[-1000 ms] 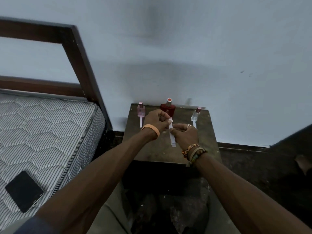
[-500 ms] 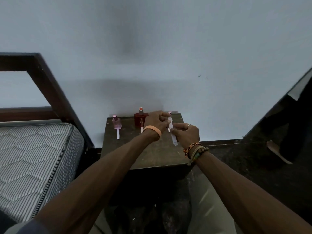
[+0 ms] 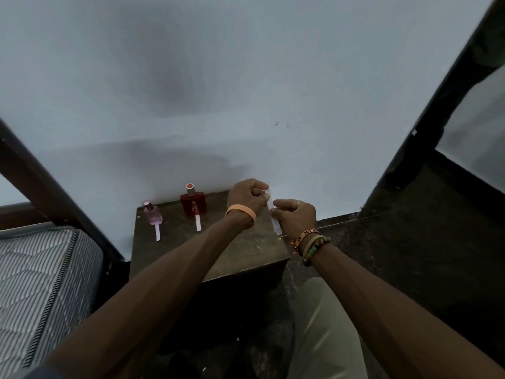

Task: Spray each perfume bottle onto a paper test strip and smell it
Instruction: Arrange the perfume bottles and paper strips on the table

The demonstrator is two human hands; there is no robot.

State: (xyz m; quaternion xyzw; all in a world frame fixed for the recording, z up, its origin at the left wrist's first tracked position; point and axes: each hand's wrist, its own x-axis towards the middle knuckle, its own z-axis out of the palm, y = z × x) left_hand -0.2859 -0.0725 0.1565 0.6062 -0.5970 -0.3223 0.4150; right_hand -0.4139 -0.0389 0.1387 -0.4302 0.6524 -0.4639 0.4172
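Presently: left hand (image 3: 247, 196) and right hand (image 3: 295, 214) both pinch one test strip (image 3: 276, 227), centre frame, likely steadying it for spraying.

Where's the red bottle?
In the head view, the red bottle stands at the back of the table, between the pink bottle and the left hand.

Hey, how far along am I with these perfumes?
Likely done: one strip lies before the pink bottle, another strip before the red bottle. In hand: a third strip, left hand pinching its top, right hand lower down. Left: spraying or smelling it; its bottle isn't visible.
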